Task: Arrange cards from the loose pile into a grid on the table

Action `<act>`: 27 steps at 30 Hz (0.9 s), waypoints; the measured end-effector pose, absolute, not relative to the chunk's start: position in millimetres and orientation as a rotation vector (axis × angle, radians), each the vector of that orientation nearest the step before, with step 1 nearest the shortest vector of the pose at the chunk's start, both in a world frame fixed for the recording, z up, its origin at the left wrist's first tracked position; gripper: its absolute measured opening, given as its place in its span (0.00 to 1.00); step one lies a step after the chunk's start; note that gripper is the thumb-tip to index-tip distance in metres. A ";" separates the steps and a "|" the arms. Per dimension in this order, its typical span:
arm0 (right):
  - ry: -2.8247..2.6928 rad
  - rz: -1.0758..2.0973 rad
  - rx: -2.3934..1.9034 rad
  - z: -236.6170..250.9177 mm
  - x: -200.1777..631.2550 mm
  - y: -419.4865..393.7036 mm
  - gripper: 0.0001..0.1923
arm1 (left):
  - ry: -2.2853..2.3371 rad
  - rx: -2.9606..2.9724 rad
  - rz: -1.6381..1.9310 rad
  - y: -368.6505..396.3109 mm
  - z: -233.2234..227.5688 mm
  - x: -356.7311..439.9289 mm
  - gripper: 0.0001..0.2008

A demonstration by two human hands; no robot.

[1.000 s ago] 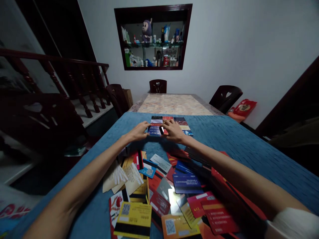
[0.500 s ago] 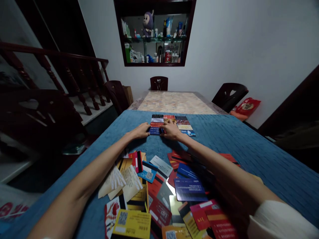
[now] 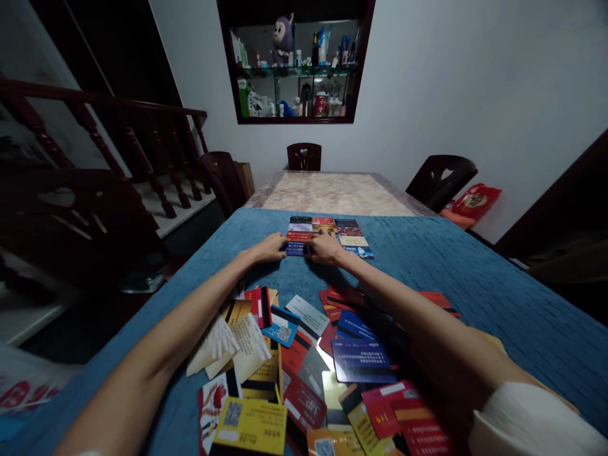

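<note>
Both my arms reach far out over a blue cloth [image 3: 427,266]. My left hand [image 3: 269,248] and my right hand [image 3: 323,248] press on either side of the nearest card in the left column of laid-out cards [image 3: 297,237]. That column runs away from me, its cards overlapping. Two more columns of cards [image 3: 351,237] lie just to its right. Whether my fingers pinch the card or only rest on it is hard to tell. Close to me lies a loose pile of cards [image 3: 308,367] in red, blue, yellow and white.
Beyond the blue cloth the table shows a patterned top [image 3: 332,193]. Dark chairs stand at the far end [image 3: 304,155], at the right [image 3: 441,180] and at the left [image 3: 223,180]. A wall niche [image 3: 294,63] holds bottles and a toy. A stair railing [image 3: 118,145] runs along the left.
The blue card between my hands has slid further under the column, now squared up. My hands have stayed beside it, and the view has shifted slightly forward.
</note>
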State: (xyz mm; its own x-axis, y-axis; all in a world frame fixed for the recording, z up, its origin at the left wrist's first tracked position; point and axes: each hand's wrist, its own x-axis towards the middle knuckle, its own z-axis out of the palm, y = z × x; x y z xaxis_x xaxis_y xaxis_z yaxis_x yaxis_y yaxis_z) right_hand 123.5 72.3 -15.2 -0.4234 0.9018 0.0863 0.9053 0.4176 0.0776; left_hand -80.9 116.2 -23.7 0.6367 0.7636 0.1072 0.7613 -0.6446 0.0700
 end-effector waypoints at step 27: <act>-2.623 -0.262 -1.219 -12.9 103.3 36.7 0.15 | 1.435 2.701 0.511 53.0 -19.9 -129.6 0.18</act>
